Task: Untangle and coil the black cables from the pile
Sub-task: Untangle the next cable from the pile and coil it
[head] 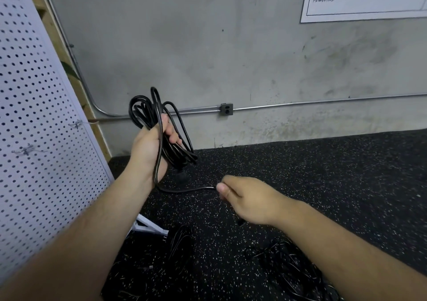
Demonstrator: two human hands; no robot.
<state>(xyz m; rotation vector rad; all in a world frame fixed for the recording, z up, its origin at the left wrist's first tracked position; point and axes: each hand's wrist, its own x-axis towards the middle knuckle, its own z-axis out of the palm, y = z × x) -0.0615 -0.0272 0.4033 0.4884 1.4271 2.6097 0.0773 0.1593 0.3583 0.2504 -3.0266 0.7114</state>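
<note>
Looking down past my forearms, I see a grey concrete wall (208,46) filling the view from nine o'clock over the top to three. A black speckled floor mat (323,173) spreads from three o'clock down to six. A white pegboard (34,139) leans along the whole nine o'clock side, and a white chart (369,0) with printed characters hangs on the wall at one o'clock. The pile of black cables (288,261) lies on the mat at five o'clock, under my right forearm, with more dark strands at six o'clock that are hard to make out. My left hand (150,148) is raised just left of centre, at about ten o'clock. Its fingers are curled tight round a coil of black cable (178,152), whose loops stand up above my fist and hang out below it. My right hand (249,199) sits lower, at about four o'clock from the coil. Thumb and forefinger pinch the loose strand (184,190) that runs down from the coil past my left wrist and across to them, and the other fingers are folded in. A thin metal pipe (300,103) runs along the wall from nine to three o'clock, through a small grey outlet box (226,109) near the centre.
</note>
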